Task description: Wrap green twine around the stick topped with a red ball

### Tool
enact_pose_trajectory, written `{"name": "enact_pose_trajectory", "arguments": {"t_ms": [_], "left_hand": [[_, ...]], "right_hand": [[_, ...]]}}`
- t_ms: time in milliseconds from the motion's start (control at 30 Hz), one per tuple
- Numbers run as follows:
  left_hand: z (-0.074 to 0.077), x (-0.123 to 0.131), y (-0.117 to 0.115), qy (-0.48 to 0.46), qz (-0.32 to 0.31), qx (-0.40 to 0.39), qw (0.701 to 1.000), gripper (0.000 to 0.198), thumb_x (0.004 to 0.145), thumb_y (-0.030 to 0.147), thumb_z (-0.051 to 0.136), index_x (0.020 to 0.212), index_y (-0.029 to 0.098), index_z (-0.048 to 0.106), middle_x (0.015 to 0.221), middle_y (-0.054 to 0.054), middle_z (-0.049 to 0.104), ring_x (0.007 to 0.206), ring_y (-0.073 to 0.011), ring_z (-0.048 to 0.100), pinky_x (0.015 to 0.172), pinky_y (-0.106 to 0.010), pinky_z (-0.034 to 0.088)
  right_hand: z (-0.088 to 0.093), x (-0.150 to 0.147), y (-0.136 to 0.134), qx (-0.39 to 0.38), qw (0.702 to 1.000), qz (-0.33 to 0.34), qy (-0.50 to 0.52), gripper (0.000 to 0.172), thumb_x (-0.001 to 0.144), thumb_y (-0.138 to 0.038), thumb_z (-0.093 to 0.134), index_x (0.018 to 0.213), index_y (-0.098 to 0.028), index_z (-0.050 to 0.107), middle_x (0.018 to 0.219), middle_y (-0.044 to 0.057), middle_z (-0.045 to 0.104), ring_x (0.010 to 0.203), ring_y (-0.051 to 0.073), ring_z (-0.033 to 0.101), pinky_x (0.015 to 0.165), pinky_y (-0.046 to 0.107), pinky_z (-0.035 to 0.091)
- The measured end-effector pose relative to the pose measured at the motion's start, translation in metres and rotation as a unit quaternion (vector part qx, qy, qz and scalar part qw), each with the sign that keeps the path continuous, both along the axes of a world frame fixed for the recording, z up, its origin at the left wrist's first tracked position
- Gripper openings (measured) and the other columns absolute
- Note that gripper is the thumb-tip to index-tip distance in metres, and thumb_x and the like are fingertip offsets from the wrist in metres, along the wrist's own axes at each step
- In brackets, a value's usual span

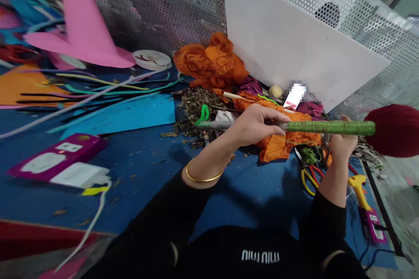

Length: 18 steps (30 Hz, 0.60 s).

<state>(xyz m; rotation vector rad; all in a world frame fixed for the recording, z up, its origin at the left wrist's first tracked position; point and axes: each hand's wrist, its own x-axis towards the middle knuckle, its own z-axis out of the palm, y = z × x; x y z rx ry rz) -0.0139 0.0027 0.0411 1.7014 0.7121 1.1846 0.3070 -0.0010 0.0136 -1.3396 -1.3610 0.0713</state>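
The green-wrapped rod (337,127) runs level above the counter (147,196), gripped between the thumb and fingers (273,115) of the left hand (252,125), which close narrowly around its middle. Its grey length extends leftward behind that hand to a bright green loop (203,114). The right hand (342,141) holds the rod farther along, just short of the dark red ball (393,130) at its right end; the thumb tip shows above the rod, while the other fingers are mostly hidden. Beyond the rod lie crumpled orange cloth (276,148) and dried leaves (193,102). Scissors (304,182) rest beside the right hand, with a yellow glue gun (360,189) farther right
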Motion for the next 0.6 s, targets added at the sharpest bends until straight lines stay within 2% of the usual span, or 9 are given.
{"name": "enact_pose_trajectory", "arguments": {"t_ms": [67, 167, 267, 333, 400, 433, 500, 567, 600], "left_hand": [[0.000, 0.007, -0.005, -0.033, 0.000, -0.025, 0.999, 0.027, 0.070, 0.019, 0.080, 0.096, 0.020, 0.088, 0.088, -0.002, 0.084, 0.082, -0.0207, 0.078, 0.081, -0.030, 0.062], [0.000, 0.011, -0.007, -0.054, 0.002, -0.027, 0.998, 0.027, 0.072, 0.017, 0.080, 0.097, 0.020, 0.088, 0.089, -0.002, 0.084, 0.084, -0.0207, 0.078, 0.082, -0.031, 0.063], [0.001, 0.010, -0.005, -0.074, 0.007, -0.019, 0.997, 0.028, 0.072, 0.018, 0.080, 0.099, 0.021, 0.088, 0.094, -0.002, 0.085, 0.088, -0.0215, 0.078, 0.086, -0.032, 0.064], [0.001, 0.008, -0.004, -0.080, 0.010, -0.023, 0.996, 0.029, 0.072, 0.018, 0.080, 0.100, 0.021, 0.088, 0.095, -0.002, 0.085, 0.088, -0.0220, 0.079, 0.085, -0.032, 0.065], [0.001, 0.008, -0.002, -0.079, 0.018, -0.022, 0.996, 0.029, 0.072, 0.019, 0.080, 0.100, 0.021, 0.088, 0.096, -0.002, 0.085, 0.090, -0.0229, 0.080, 0.085, -0.033, 0.065], [0.000, 0.008, -0.002, -0.078, 0.023, -0.017, 0.997, 0.027, 0.072, 0.020, 0.080, 0.099, 0.021, 0.088, 0.097, -0.002, 0.086, 0.091, -0.0234, 0.080, 0.087, -0.033, 0.064], [-0.002, 0.010, 0.000, -0.076, 0.027, -0.004, 0.997, 0.025, 0.072, 0.019, 0.080, 0.095, 0.021, 0.087, 0.097, -0.002, 0.086, 0.094, -0.0238, 0.080, 0.092, -0.034, 0.063], [-0.006, 0.013, 0.002, -0.070, 0.023, 0.008, 0.997, 0.021, 0.073, 0.020, 0.079, 0.093, 0.021, 0.087, 0.096, -0.002, 0.086, 0.094, -0.0237, 0.079, 0.092, -0.034, 0.062], [-0.008, 0.015, 0.002, -0.065, 0.020, 0.013, 0.998, 0.019, 0.075, 0.020, 0.078, 0.092, 0.021, 0.086, 0.095, -0.002, 0.085, 0.094, -0.0234, 0.079, 0.091, -0.034, 0.062]], "right_hand": [[0.004, -0.033, -0.009, -0.037, 0.998, 0.036, 0.020, 0.030, 0.093, -0.040, 0.070, 0.110, -0.017, 0.079, 0.113, 0.011, 0.080, 0.111, 0.028, 0.073, 0.107, 0.050, 0.056], [0.005, -0.085, -0.024, -0.057, 0.977, 0.197, 0.059, 0.028, 0.093, -0.046, 0.069, 0.099, -0.022, 0.081, 0.105, 0.007, 0.082, 0.110, 0.025, 0.074, 0.108, 0.044, 0.056], [0.002, -0.120, -0.034, -0.056, 0.945, 0.312, 0.081, 0.031, 0.088, -0.054, 0.074, 0.100, -0.025, 0.078, 0.098, 0.004, 0.081, 0.100, 0.022, 0.075, 0.094, 0.037, 0.060], [0.001, -0.129, -0.040, -0.084, 0.944, 0.315, 0.059, 0.027, 0.092, -0.050, 0.071, 0.092, -0.023, 0.075, 0.083, 0.002, 0.077, 0.078, 0.017, 0.071, 0.074, 0.031, 0.058], [0.003, -0.129, -0.046, -0.074, 0.961, 0.267, 0.014, 0.026, 0.099, -0.041, 0.065, 0.083, -0.022, 0.072, 0.072, 0.000, 0.071, 0.064, 0.013, 0.063, 0.063, 0.027, 0.051], [0.005, -0.128, -0.049, -0.039, 0.970, 0.240, -0.007, 0.026, 0.100, -0.037, 0.063, 0.081, -0.022, 0.071, 0.072, 0.000, 0.069, 0.066, 0.013, 0.063, 0.064, 0.028, 0.051], [0.007, -0.126, -0.054, 0.069, 0.973, 0.219, -0.027, 0.025, 0.100, -0.033, 0.063, 0.079, -0.023, 0.072, 0.084, 0.003, 0.070, 0.084, 0.017, 0.070, 0.077, 0.033, 0.057], [0.006, -0.128, -0.055, 0.146, 0.956, 0.256, -0.001, 0.024, 0.099, -0.034, 0.064, 0.079, -0.024, 0.073, 0.094, 0.005, 0.072, 0.103, 0.023, 0.073, 0.093, 0.043, 0.059], [0.005, -0.131, -0.054, 0.156, 0.944, 0.290, 0.029, 0.027, 0.100, -0.037, 0.063, 0.078, -0.024, 0.072, 0.093, 0.005, 0.072, 0.105, 0.025, 0.074, 0.097, 0.048, 0.059]]}}
